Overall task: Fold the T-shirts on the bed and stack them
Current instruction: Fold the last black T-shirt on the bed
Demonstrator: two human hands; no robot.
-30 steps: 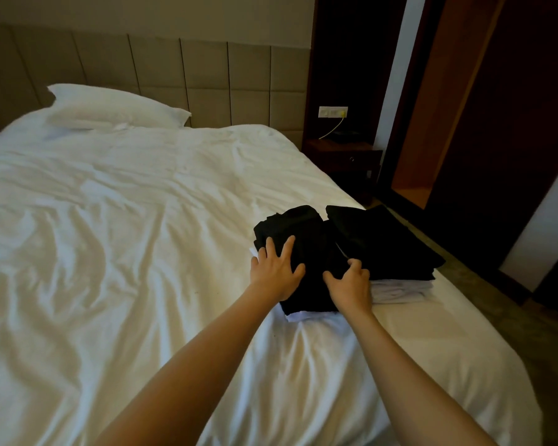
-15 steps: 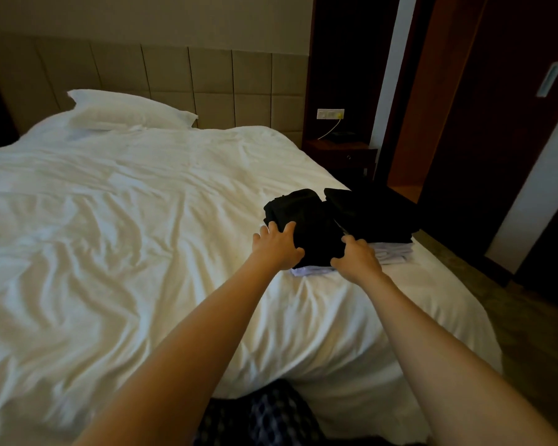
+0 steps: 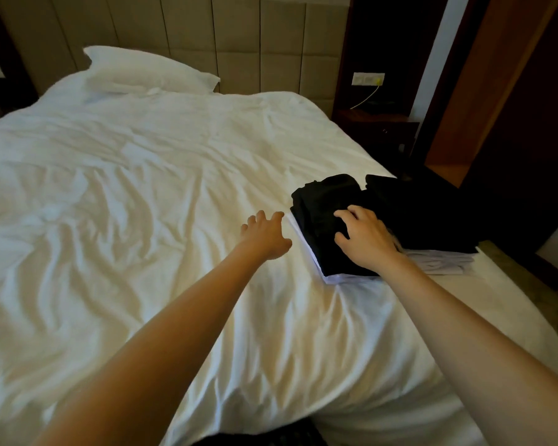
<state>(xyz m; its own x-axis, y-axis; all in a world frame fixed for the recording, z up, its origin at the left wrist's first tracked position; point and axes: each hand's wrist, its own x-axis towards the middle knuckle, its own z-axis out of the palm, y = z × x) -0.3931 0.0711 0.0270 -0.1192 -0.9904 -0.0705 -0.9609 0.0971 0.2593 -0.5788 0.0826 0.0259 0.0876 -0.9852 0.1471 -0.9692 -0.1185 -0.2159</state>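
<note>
Rumpled white bed [image 3: 142, 226] before us; our right hand [image 3: 366, 241] rests, fingers spread, on folded black T-shirt [image 3: 322, 201]; our left hand [image 3: 264, 236] hovers alongside, relaxed, empty.

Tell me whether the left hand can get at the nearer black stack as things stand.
Probably yes: the left hand hovers open right beside the black stack, with only bare sheet between them. The right hand rests on its top, leaving the near side free.

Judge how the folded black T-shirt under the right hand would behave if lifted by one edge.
Probably floppy: the folded black T-shirt shows soft rounded creases, so it would likely sag and unfold. Likely light, being thin cloth. It might drag the white garment beneath along, unless the right hand presses it down.
</note>
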